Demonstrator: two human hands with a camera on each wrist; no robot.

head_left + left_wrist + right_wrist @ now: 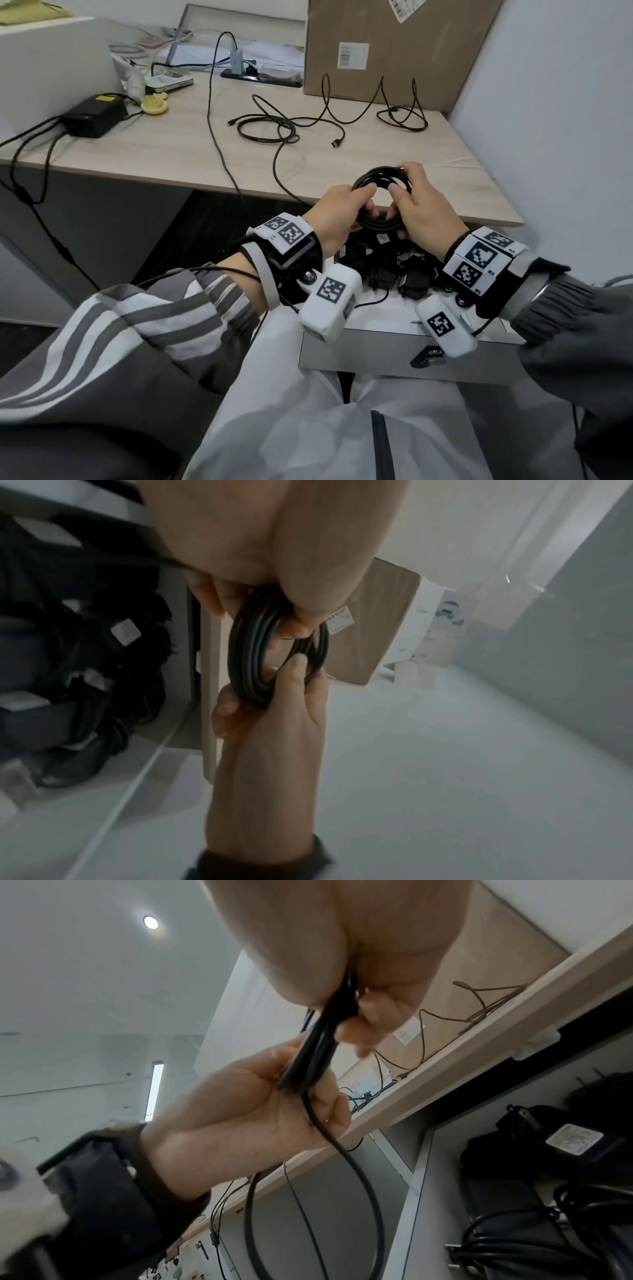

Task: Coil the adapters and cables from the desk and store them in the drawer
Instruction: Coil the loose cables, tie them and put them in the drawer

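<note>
A black cable wound into a small coil (pixel 378 173) is held up over the desk's front edge. My left hand (pixel 356 202) grips the coil's left side, thumb through the ring. My right hand (pixel 407 195) pinches the right side, thumb inside the loop. In the left wrist view the coil (pixel 253 653) sits between both hands. In the right wrist view a loose tail (pixel 359 1177) of the bundle (pixel 308 1053) hangs below my left palm. Below my hands the open drawer (pixel 376 349) holds several black adapters (pixel 383 270). Loose cables (pixel 291 126) still lie on the desk.
A second looped cable (pixel 400 116) stands against a cardboard box (pixel 387 48) at the back right. A black power brick (pixel 92 114) with its leads sits at the left. A long cable (pixel 215 137) runs from a hub at the back over the desk edge.
</note>
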